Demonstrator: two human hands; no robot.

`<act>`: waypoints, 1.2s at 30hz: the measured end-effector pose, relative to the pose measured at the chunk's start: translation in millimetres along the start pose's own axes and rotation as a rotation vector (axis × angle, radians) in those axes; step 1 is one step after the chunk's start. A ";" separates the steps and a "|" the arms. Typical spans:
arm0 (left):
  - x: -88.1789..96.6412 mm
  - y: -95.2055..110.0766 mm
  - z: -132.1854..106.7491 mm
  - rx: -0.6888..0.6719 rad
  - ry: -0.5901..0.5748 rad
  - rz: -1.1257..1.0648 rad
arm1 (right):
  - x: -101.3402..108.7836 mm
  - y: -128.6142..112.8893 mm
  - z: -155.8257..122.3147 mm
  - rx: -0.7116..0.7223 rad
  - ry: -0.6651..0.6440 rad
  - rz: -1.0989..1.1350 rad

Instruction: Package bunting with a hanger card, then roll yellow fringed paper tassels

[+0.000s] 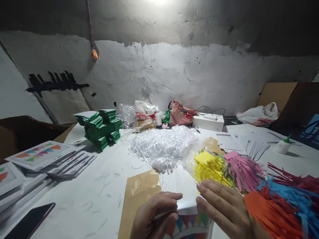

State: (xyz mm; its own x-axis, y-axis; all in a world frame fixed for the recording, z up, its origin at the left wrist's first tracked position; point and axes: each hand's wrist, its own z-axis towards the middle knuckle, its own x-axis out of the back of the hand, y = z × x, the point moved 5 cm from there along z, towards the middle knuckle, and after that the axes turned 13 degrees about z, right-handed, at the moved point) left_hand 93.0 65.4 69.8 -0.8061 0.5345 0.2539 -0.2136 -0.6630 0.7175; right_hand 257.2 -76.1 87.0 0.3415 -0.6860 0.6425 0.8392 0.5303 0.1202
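Note:
Close in front of me is a white folded paper sheet (190, 199) with a print of coloured bunting on its near part. On its left edge my left hand (155, 214) is closed, with the edge between thumb and curled fingers. Flat and stretched out, my right hand (224, 205) lies at the sheet's right edge, its fingertips touching or nearly touching the paper. Under the sheet's left side is a brown paper piece (139, 192). Just beyond my right hand lie yellow paper tassels (209, 166) and pink tassels (243, 169); orange tassels (271, 212) are by my right wrist.
A heap of white string (164, 144) lies mid-table. Stacked green paper bundles (102, 127), printed cards (42, 154) and a phone (32, 220) are on the left. Blue tassels (286, 196), a glue bottle (284, 145) and a white box (208, 123) are right and behind.

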 end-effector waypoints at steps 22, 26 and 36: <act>-1.4 -3.0 -5.7 0.076 -0.046 -0.066 | -1.5 -3.5 73.9 -0.353 -0.369 0.405; -4.2 -10.8 -9.3 0.274 0.083 0.109 | 1.3 0.4 78.5 -0.358 -0.352 0.480; -9.0 -0.6 -13.8 0.098 0.075 -0.010 | 0.9 12.1 71.4 -0.292 -0.445 0.600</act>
State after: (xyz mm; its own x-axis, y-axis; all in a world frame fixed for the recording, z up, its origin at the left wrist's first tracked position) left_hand 92.8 53.7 58.2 -0.8440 0.4978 0.1996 -0.1702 -0.6016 0.7804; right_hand 237.5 -34.7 143.0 0.6206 -0.0296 0.7835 0.6637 0.5519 -0.5049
